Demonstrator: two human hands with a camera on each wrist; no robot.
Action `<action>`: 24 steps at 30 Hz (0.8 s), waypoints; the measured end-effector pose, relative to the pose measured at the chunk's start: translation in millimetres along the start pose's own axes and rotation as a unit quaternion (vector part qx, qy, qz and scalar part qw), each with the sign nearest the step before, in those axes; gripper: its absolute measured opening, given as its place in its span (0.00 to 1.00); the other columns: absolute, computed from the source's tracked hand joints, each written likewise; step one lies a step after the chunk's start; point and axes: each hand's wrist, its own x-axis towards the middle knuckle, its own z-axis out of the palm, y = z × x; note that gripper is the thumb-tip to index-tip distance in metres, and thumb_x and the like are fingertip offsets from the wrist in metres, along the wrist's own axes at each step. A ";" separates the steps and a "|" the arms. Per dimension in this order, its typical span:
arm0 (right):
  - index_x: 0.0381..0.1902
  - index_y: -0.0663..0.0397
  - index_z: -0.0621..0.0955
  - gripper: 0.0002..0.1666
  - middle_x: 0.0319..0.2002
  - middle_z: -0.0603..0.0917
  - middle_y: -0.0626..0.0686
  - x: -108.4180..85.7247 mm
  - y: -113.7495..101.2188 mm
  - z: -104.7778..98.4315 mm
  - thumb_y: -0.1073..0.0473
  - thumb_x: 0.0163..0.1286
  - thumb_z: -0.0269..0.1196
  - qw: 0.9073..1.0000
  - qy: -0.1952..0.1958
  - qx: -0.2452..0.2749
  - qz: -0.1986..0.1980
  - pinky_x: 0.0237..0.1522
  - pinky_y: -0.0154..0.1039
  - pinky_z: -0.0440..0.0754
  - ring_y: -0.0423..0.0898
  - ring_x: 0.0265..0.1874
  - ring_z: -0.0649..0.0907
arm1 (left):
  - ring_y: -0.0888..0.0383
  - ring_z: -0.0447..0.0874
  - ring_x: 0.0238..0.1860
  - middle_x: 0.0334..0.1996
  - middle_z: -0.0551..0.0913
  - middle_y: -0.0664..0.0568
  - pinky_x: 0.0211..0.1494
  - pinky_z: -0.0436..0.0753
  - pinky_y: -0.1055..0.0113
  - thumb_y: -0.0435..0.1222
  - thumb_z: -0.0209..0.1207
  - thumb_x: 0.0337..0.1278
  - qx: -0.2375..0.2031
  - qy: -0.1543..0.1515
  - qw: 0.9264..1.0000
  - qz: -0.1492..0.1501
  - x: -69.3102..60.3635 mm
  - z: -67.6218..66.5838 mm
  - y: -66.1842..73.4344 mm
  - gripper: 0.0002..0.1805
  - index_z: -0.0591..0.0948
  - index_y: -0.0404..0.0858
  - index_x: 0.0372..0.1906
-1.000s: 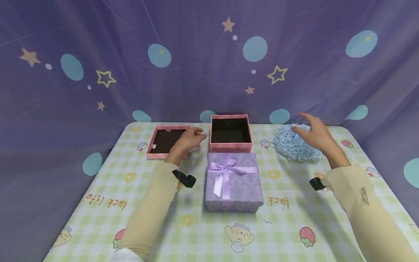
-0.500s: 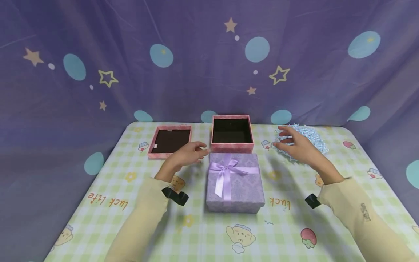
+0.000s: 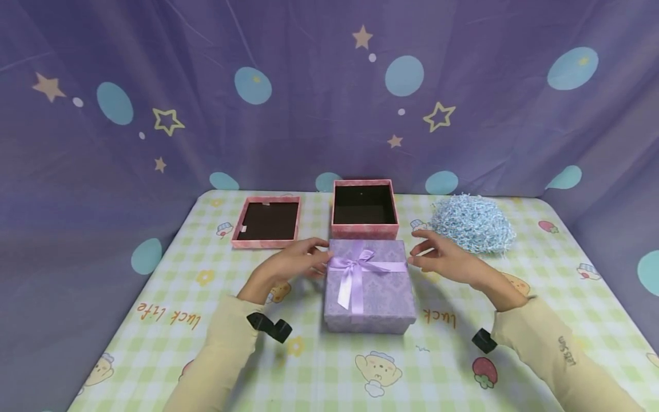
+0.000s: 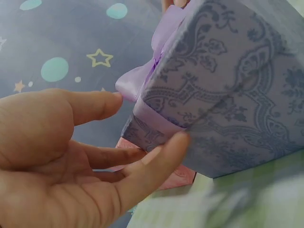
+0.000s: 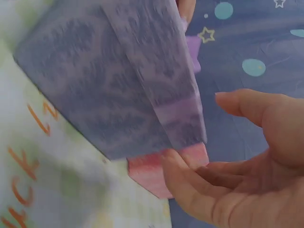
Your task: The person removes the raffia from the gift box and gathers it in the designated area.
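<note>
A purple gift box, its lid on and a lilac ribbon bow tied across it, sits in the middle of the table. At its left side is my left hand, fingers spread; in the left wrist view the fingertips are at the ribbon on the box's side, and I cannot tell whether they touch. My right hand hovers just off the box's right side, thumb and fingers apart. In the right wrist view a gap shows between the thumb and the box. Neither hand grips anything.
Behind the gift box stands an uncovered pink box with a dark inside. A pink lid lies inside-up at the back left. Light-blue shredded paper is heaped at the back right. A purple curtain hangs behind the checked tablecloth.
My left hand has come back from beside the pink lid to the gift box's left side. My right hand has moved from over the shredded paper down and left towards the box.
</note>
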 end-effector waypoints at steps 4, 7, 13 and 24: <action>0.72 0.65 0.52 0.43 0.51 0.75 0.63 0.4 2.2 9.3 0.55 0.69 0.60 0.996 -0.063 0.065 0.029 0.51 0.47 0.83 0.51 0.47 0.81 | 0.52 0.81 0.41 0.43 0.73 0.40 0.53 0.82 0.49 0.38 0.53 0.69 -0.032 -0.023 0.999 -0.006 -3.3 -0.4 -2.0 0.29 0.61 0.32 0.68; 0.71 0.65 0.52 0.44 0.49 0.75 0.61 -0.4 3.3 13.7 0.55 0.68 0.61 0.991 -0.087 0.087 0.050 0.51 0.46 0.83 0.47 0.45 0.81 | 0.52 0.80 0.43 0.45 0.72 0.41 0.52 0.83 0.52 0.40 0.52 0.70 -0.054 -0.044 0.998 -0.013 -4.6 -2.2 -4.9 0.29 0.58 0.34 0.69; 0.71 0.69 0.51 0.44 0.47 0.73 0.61 -1.4 5.1 18.3 0.57 0.68 0.61 0.984 -0.103 0.132 0.063 0.51 0.48 0.83 0.48 0.43 0.81 | 0.53 0.81 0.44 0.46 0.73 0.41 0.52 0.84 0.54 0.38 0.51 0.70 -0.073 -0.072 0.994 -0.028 -5.6 -6.4 -10.6 0.31 0.54 0.38 0.72; 0.71 0.69 0.50 0.45 0.47 0.71 0.61 -3.5 7.3 20.1 0.58 0.68 0.61 0.981 -0.098 0.155 0.060 0.50 0.48 0.83 0.49 0.43 0.80 | 0.53 0.79 0.42 0.45 0.72 0.43 0.51 0.84 0.54 0.37 0.52 0.69 -0.104 -0.071 0.992 -0.025 -3.9 -4.5 -13.0 0.31 0.54 0.38 0.71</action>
